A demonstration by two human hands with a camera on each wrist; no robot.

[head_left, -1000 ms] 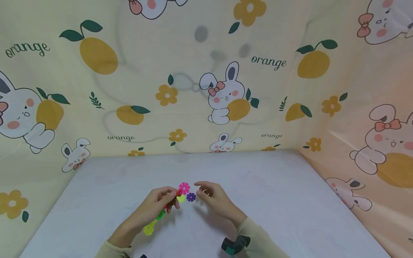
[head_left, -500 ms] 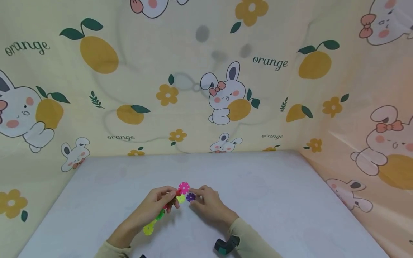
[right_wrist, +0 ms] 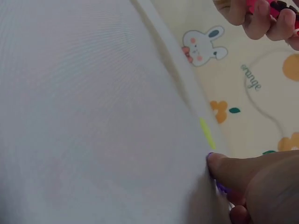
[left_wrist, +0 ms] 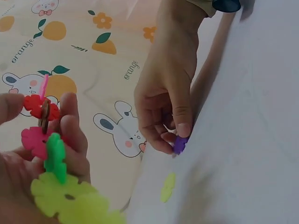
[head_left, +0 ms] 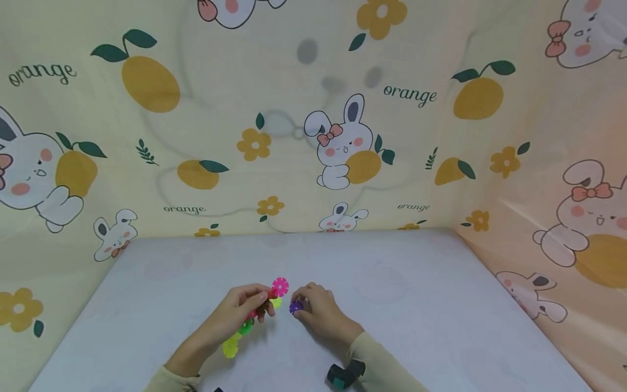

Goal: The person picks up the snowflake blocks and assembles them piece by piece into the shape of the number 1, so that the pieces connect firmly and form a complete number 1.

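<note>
My left hand point(head_left: 239, 309) holds a chain of interlocking snowflake discs, its thumb and fingers pinching near a red disc point(left_wrist: 33, 105). A pink disc point(head_left: 280, 287) stands at the chain's top. Below the hand hang a green disc point(left_wrist: 56, 157) and yellow-green discs point(left_wrist: 67, 197); a brown disc point(left_wrist: 44, 114) and a second pink one point(left_wrist: 35, 141) sit between. My right hand point(head_left: 320, 311), a little to the right, pinches a purple snowflake disc point(left_wrist: 180, 144) between thumb and fingers, low at the tabletop. A loose yellow disc point(left_wrist: 168, 187) lies on the table close by, partly hidden in the head view.
The white tabletop point(head_left: 416, 305) spreads around both hands. A cloth printed with rabbits and oranges point(head_left: 284, 98) rises behind it and along the sides. A dark wrist device point(head_left: 345, 374) sits at the right sleeve.
My right hand has moved left and down to the purple disc and now pinches it, shifting it slightly toward me. The left hand stays almost still; its chain's lower end swings slightly right.
</note>
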